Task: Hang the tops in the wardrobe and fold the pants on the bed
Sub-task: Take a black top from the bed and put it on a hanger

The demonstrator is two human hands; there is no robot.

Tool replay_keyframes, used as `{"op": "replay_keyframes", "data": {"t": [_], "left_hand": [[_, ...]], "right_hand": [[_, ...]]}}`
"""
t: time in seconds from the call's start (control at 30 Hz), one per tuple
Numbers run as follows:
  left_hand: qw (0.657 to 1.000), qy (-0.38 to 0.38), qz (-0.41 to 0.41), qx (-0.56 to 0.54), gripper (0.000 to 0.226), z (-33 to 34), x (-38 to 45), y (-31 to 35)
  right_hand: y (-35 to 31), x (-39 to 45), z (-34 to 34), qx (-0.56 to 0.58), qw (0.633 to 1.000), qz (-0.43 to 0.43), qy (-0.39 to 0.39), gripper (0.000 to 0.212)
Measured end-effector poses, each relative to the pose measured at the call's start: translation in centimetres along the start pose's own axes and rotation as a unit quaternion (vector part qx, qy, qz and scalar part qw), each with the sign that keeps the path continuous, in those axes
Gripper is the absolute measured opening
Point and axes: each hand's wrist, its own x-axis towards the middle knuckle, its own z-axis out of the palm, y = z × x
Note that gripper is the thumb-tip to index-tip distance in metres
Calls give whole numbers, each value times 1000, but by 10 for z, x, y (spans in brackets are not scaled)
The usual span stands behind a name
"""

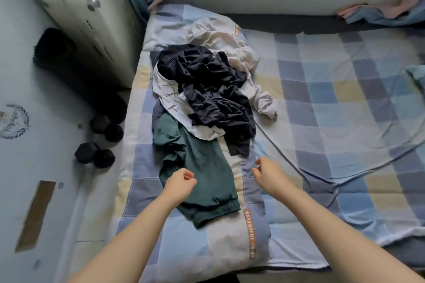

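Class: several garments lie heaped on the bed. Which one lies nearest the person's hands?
The dark green garment, at the pile's near end under the left hand; the navy and white ones lie farther up.

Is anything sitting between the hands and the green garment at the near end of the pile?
Nothing visible does. The left hand hangs over the green garment, the right hand just beside it over the checked quilt. Only its far end is tucked under the white garment and dark garment.

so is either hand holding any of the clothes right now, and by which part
Nothing is held. The left hand hovers loosely curled over the dark green cuffed garment; the right hand hangs over the checked quilt beside it.
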Motion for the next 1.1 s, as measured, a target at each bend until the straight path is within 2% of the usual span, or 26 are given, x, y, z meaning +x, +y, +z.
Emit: {"op": "replay_keyframes", "data": {"t": [0.17,0.4,0.53,0.6,0.73,0.8,0.9,1.03,1.1], "left_hand": [[999,13,42,-29,16,16,79,16],[993,16,75,-86,12,38,182,45],[986,11,97,-134,18,38,236,75],[979,23,97,-176,28,39,261,87],[961,32,72,-265,100,46,303,96],[948,54,42,-311,120,49,316,99],[927,102,8,-361,127,51,328,104],[951,110,-31,-288,128,49,330,104],[976,105,9,-193,117,49,319,102]], "right_hand": [[2,98,11,-10,1000,-11,16,34],[24,204,36,-14,999,-26,-23,33],[32,253,43,-6,999,-22,-42,28],[31,273,46,23,999,-25,-35,28],[24,299,51,160,986,-13,-33,57],[17,297,54,208,978,-24,-24,49],[8,273,58,287,954,-81,8,6],[2,227,58,349,916,-170,-101,13],[5,211,55,333,912,-199,-131,16]]}}
